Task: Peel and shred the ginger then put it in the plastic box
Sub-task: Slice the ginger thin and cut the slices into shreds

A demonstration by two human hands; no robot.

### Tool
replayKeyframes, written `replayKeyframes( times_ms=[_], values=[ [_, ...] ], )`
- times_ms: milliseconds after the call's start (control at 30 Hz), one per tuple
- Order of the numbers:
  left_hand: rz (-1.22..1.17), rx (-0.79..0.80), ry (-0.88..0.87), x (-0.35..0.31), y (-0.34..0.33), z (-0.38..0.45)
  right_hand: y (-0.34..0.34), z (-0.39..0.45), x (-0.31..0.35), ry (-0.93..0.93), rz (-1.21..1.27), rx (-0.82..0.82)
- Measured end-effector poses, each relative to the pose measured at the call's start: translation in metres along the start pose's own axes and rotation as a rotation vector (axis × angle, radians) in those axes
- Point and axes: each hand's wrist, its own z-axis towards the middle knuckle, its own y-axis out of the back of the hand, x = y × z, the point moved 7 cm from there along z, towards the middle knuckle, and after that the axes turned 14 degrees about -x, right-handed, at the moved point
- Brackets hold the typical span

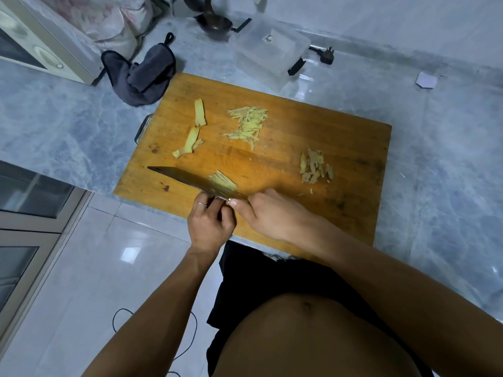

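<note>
On the wooden cutting board (340,148) a pile of pale ginger shreds (247,123) lies at the middle back. Long ginger slices (194,131) lie to its left, and brownish peel scraps (315,167) to the right. My right hand (269,213) grips the cleaver (187,178) at its handle end, the handle hidden in my palm. The blade points left over the board's near edge, with fresh shreds (221,180) against it. My left hand (211,224), fingers curled, holds a small ginger piece (226,203) at the blade, mostly hidden. The clear plastic box (272,47) stands behind the board.
A dark grey cloth (141,74) lies left of the board's back corner. A dark ladle (215,23) and a black plug (325,57) sit near the box. An appliance (40,47) stands at the far left. A scrap of paper (426,80) lies on the marble counter at right.
</note>
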Motion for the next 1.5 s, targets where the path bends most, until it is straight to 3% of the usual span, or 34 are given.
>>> replayKeyframes(
  times_ms=[1501],
  values=[
    [-0.014, -0.029, 0.013, 0.0, 0.001, 0.001, 0.008, -0.007, -0.005, 0.049, 0.002, -0.015]
  ],
)
